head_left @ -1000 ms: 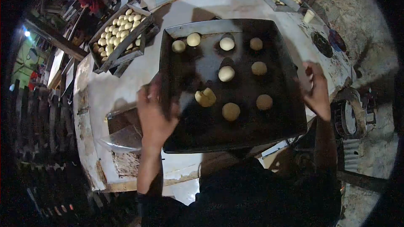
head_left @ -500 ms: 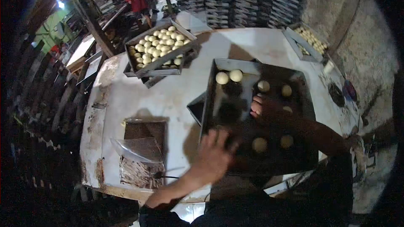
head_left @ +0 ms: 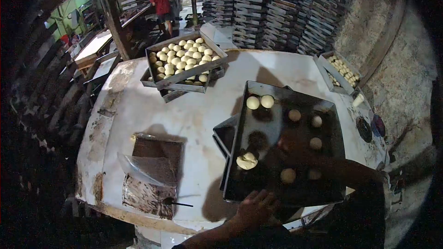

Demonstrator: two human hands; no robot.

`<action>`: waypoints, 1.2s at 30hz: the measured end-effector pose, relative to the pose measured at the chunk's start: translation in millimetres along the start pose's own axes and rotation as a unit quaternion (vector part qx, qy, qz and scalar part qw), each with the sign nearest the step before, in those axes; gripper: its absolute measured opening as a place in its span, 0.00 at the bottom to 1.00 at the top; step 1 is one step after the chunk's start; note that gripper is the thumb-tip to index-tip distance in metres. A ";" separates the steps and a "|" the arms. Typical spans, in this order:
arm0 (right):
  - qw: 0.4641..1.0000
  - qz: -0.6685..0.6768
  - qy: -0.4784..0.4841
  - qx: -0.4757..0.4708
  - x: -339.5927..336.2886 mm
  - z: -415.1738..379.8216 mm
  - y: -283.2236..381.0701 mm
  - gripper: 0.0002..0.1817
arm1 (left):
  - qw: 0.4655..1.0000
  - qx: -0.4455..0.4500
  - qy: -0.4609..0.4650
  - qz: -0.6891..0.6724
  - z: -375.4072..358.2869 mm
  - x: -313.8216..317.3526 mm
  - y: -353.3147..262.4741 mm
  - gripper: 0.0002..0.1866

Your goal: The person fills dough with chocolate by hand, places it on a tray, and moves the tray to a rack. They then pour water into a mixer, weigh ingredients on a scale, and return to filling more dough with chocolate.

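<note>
In the head view, my right hand (head_left: pixel 290 144) reaches into the tray (head_left: pixel 249 127), right of centre; shadow hides its fingers, so I cannot tell how closed they are or what they hold. My left hand (head_left: pixel 258 208), lower centre, lies by the near rim, fingers loosely spread, nothing visible in it. Dough balls (head_left: pixel 288 175) sit spaced across the tray, a misshapen lump (head_left: pixel 247 161) toward its left. I'd judge the step as arranging dough by hand; the next move calls for a light touch between neighbouring balls.
</note>
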State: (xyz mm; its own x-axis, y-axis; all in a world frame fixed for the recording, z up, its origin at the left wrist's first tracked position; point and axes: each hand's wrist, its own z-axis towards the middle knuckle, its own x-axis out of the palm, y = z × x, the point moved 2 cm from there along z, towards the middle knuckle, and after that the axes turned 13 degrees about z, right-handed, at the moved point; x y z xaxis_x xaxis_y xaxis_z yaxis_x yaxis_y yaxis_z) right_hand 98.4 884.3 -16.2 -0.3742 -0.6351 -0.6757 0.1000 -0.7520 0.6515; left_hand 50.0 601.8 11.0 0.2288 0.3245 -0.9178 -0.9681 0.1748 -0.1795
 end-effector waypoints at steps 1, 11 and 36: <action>1.000 0.002 -0.005 0.000 -1.0 -1.0 1.0 0.16 | 0.999 0.000 -0.034 0.006 -1.9 3.4 -0.7 0.19; 0.998 0.000 -0.044 -0.044 -16.7 -8.9 19.9 0.27 | 0.998 -0.017 -0.047 0.035 -6.8 4.0 -0.6 0.21; 0.991 -0.086 0.089 0.048 -77.5 -134.9 65.8 0.19 | 0.546 -0.548 -0.330 -0.541 -70.0 93.9 46.0 0.38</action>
State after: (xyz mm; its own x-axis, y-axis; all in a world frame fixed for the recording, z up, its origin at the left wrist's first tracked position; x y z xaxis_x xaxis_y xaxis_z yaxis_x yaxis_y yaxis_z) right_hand 258.3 860.3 32.5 -0.2081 -0.5267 -0.8242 -0.0429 -0.8369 0.5457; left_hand 19.8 575.3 -108.2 0.3630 0.9104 0.1983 0.3736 0.0528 -0.9261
